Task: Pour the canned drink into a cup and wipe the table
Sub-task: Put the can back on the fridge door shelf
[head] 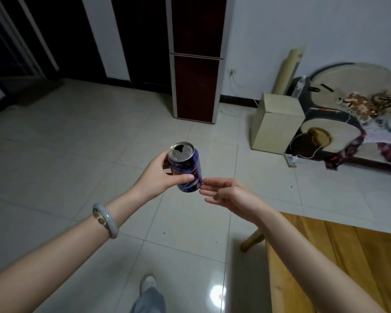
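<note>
A dark blue drink can with its top opened is held in mid-air over the tiled floor. My left hand grips it around the body, thumb in front, and the can leans slightly away from me. My right hand is beside the can's bottom with fingers spread; its fingertips are at or nearly at the can's lower edge. A corner of the wooden table shows at the lower right. No cup or cloth is in view.
A tall dark red cabinet stands ahead on the floor. A beige box and a sofa with cloths on it are at the right. My foot is below on the glossy tiles.
</note>
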Demonstrator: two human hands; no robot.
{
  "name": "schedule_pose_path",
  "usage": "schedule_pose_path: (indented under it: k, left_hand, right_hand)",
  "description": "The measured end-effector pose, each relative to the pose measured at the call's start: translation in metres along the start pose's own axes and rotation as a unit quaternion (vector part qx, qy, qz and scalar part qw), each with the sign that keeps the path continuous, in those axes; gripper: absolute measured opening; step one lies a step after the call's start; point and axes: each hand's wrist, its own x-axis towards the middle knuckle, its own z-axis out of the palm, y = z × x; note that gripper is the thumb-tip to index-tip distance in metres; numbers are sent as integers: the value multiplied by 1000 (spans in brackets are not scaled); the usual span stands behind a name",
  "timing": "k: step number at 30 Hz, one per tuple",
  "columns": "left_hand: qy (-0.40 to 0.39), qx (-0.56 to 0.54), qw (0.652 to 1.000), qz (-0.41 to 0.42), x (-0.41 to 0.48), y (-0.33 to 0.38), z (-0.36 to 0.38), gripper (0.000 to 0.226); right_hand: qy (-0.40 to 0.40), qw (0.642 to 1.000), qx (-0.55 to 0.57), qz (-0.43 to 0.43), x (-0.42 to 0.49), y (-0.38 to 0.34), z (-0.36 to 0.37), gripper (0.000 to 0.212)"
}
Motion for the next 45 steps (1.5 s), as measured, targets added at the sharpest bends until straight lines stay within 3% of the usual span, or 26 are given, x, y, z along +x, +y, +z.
schedule_pose_path:
  k: [6, 13, 20, 45]
  left_hand:
    - [14, -6, 1000, 3, 62, -21, -84, 70]
    - [10, 24, 999, 22, 144, -38, -173, 83]
    - [22, 13, 1000, 17, 212, -55, -233, 82]
    - [67, -20, 997, 18, 582, -96, -375, 55]
  right_hand:
    - [1, 1000, -1, -4, 96, -34, 46, 66]
    - [18, 999, -21, -30, 197, -78, 90, 54]
    - [23, 999, -14, -32, 280, -118, 113, 48]
    - [-36, 997, -50, -39, 658, -308, 53, 39]
